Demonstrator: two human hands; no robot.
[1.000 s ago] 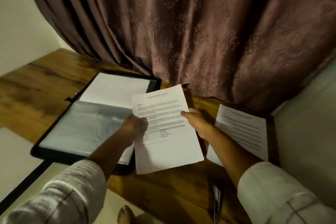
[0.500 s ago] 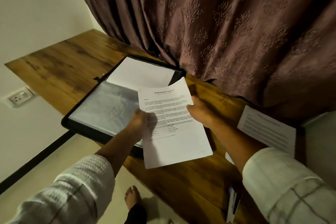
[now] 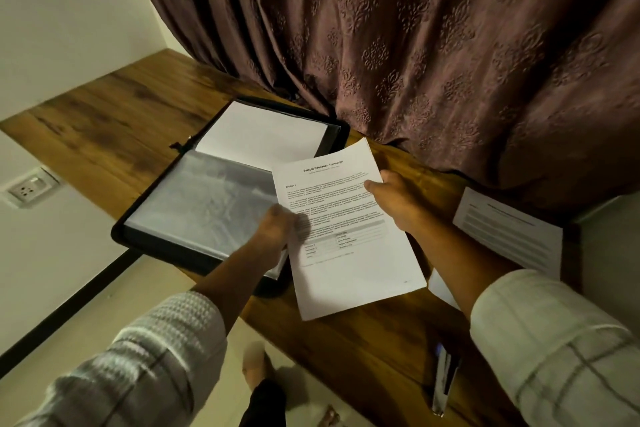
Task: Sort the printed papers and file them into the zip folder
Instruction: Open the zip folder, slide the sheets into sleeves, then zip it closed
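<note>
A black zip folder [image 3: 337, 140] lies open on the wooden desk [image 3: 114, 135], showing a clear plastic sleeve [image 3: 207, 204] and a blank white sheet [image 3: 266, 135] behind it. I hold a printed page headed "Sample Education Transcript" [image 3: 349, 274] over the folder's right edge. My left hand [image 3: 275, 227] grips its left edge, fingers curled. My right hand [image 3: 394, 199] pinches its right edge, thumb on top. More printed papers [image 3: 509, 232] lie on the desk to the right, partly hidden by my right arm.
A brown patterned curtain [image 3: 398, 45] hangs right behind the desk. A pen-like object [image 3: 441, 378] lies near the desk's front edge at the right. A wall socket [image 3: 29, 187] sits at the left below the desk. My foot [image 3: 254, 362] shows on the floor.
The view has swung left and down, showing more wall and the socket. Both hands keep hold of the transcript page, which stays over the folder's right edge.
</note>
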